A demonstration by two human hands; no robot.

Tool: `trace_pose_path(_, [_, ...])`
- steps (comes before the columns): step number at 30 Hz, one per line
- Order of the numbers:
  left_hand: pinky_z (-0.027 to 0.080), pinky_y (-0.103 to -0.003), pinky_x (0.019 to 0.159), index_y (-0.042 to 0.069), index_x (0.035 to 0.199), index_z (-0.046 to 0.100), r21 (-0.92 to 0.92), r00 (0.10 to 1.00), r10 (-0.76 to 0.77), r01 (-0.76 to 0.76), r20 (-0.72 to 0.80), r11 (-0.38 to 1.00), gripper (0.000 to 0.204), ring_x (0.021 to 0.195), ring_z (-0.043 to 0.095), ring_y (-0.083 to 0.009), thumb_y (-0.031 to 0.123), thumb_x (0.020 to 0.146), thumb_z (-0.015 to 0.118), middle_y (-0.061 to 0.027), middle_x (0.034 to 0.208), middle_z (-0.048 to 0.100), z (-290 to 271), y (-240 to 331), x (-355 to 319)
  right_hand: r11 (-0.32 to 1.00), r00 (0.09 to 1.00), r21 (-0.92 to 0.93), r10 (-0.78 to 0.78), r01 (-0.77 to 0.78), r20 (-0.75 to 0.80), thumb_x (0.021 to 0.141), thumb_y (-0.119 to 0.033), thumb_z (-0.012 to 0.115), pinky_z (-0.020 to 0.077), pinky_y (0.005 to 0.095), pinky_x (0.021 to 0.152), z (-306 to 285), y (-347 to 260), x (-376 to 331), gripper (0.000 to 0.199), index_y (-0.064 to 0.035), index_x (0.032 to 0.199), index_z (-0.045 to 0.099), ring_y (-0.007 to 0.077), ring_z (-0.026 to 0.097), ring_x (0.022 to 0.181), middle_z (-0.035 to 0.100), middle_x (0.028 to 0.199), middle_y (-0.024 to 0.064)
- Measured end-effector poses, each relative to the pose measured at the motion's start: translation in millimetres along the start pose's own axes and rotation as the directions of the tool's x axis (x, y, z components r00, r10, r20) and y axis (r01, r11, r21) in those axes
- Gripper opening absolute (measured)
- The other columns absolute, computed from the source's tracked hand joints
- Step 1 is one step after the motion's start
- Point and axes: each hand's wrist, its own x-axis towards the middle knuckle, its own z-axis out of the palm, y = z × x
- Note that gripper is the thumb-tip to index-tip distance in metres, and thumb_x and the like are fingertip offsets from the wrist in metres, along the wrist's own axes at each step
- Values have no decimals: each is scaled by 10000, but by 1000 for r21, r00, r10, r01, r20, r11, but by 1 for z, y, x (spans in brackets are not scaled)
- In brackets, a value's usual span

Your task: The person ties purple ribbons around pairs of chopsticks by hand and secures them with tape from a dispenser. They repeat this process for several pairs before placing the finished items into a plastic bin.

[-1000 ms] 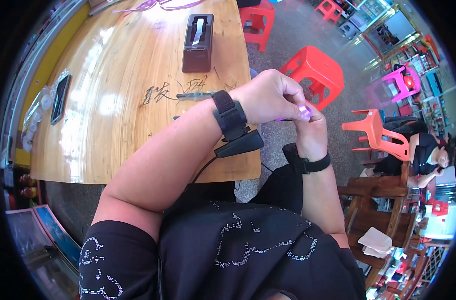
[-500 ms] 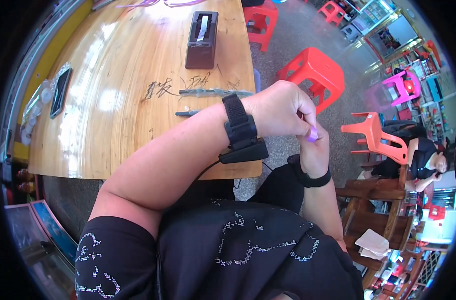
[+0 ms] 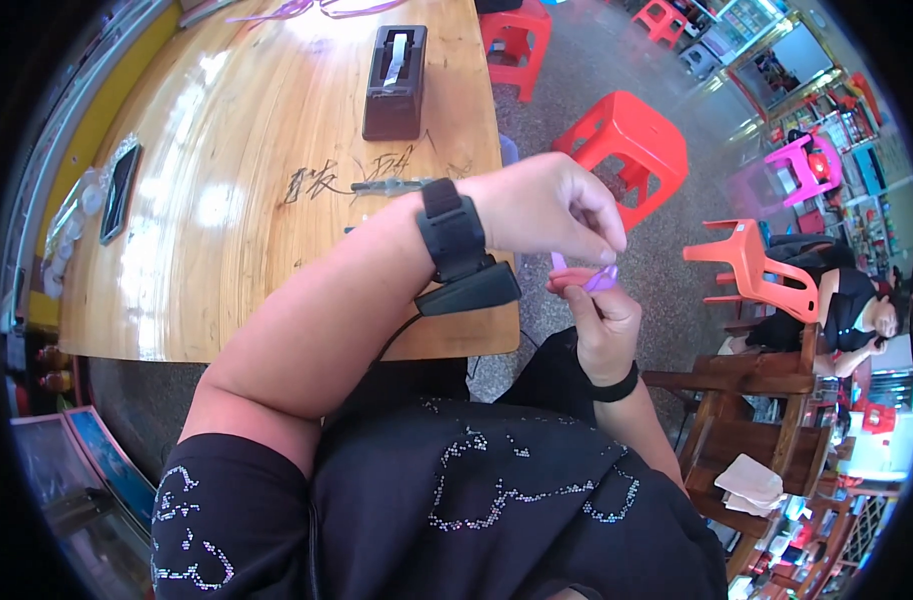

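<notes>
Here, a black tape dispenser (image 3: 394,110) sits on the glossy wooden surface (image 3: 227,250); past its right edge, both hands work over open floor (image 3: 597,55). The left hand (image 3: 547,212) pinches, fingers together, a shiny purple ribbon (image 3: 603,281), bunched and slanting up rightward between the hands, one flat tail pointing away from the body. The right hand (image 3: 611,330) clamps its lower part between thumb and finger. Beyond stands a smooth red plastic stool (image 3: 632,130).

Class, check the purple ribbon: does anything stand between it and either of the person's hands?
Nothing visible does: the right hand holds the purple ribbon, and the left hand is just above it in the picture, contact unclear.
</notes>
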Motion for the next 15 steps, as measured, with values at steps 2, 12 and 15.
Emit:
trace_pose_path(2, [478, -216, 675, 1, 901, 653, 119, 967, 130, -105, -221, 987, 114, 753, 581, -67, 44, 800, 627, -16, 801, 632, -8, -12, 2, 1000, 1000, -26, -6, 7, 28, 876, -65, 535, 466, 282, 742, 1, 8, -4, 143, 42, 871, 629, 177, 604, 823, 639, 876, 127])
trace_pose_path(12, [498, -348, 728, 61, 968, 645, 598, 887, 43, 274, -460, 753, 215, 786, 630, -297, 186, 805, 581, -144, 843, 649, -23, -61, 12, 999, 998, -49, -17, 20, 57, 854, -79, 572, 456, 277, 695, 4, 14, -13, 135, 34, 824, 638, 183, 607, 761, 648, 841, 126])
trace_pose_path(15, [500, -344, 730, 71, 944, 662, 587, 893, -13, 306, -449, 749, 200, 797, 633, -291, 188, 804, 580, -148, 851, 651, -22, -57, 14, 998, 998, -53, 35, -32, 54, 855, -80, 571, 455, 268, 688, 3, 15, -19, 135, 36, 826, 634, 173, 602, 750, 643, 835, 121])
